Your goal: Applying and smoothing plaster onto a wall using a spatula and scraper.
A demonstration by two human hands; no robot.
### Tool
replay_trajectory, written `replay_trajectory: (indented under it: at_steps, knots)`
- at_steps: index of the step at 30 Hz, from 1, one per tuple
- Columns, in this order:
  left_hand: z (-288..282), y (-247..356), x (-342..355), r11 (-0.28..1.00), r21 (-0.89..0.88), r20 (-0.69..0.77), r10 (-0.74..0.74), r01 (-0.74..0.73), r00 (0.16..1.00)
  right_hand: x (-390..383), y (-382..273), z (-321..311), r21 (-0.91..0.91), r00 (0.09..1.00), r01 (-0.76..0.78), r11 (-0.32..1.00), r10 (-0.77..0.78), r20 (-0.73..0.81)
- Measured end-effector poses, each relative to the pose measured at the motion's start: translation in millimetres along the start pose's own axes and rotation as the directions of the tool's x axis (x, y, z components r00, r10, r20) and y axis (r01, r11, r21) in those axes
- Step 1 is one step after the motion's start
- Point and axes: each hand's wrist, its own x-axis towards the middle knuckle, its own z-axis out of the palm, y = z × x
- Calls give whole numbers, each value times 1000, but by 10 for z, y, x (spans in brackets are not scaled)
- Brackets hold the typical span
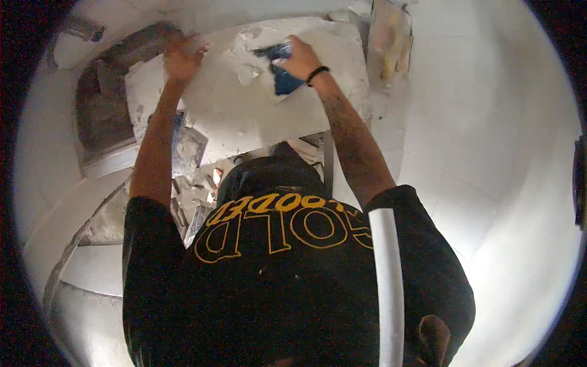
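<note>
My right hand (pixel 296 60) is closed on a flat dark blue piece (pixel 285 81) with an irregular outline, over a white slab (pixel 226 110) marked with crumbly white patches (pixel 247 64). My left hand (pixel 184 58) is at the slab's upper left, slightly blurred, its fingers loosely apart and curved, with nothing clearly held. Another blue piece (pixel 177 127) shows beside my left forearm at the slab's edge, partly hidden by the arm.
A dark recessed frame (pixel 101 110) stands left of the slab. A worn board (pixel 390 43) is at the upper right beside white tiles (pixel 458 110). Broken pieces and debris (pixel 189 196) lie below the slab, near my body.
</note>
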Motion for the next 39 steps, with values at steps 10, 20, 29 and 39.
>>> replay_trajectory:
  at_steps: [10, 20, 29, 39]
  knots:
    - [-84, 38, -46, 996, -64, 25, -56, 57, 998, 252, 639, -588, 112, 987, 93, 989, -77, -138]
    - [-583, 59, -236, 927, -290, -95, -276, 239, 956, 482, 235, -617, -28, 988, 90, 996, -85, 129]
    - [-1738, 169, -1785, 630, 138, 111, -777, 764, 620, 1263, -1, -307, -464, 986, 158, 872, -116, 118]
    - [-1741, 338, -1664, 588, 235, 59, -803, 774, 593, 904, -1116, 355, -480, 898, 431, 764, -307, 316]
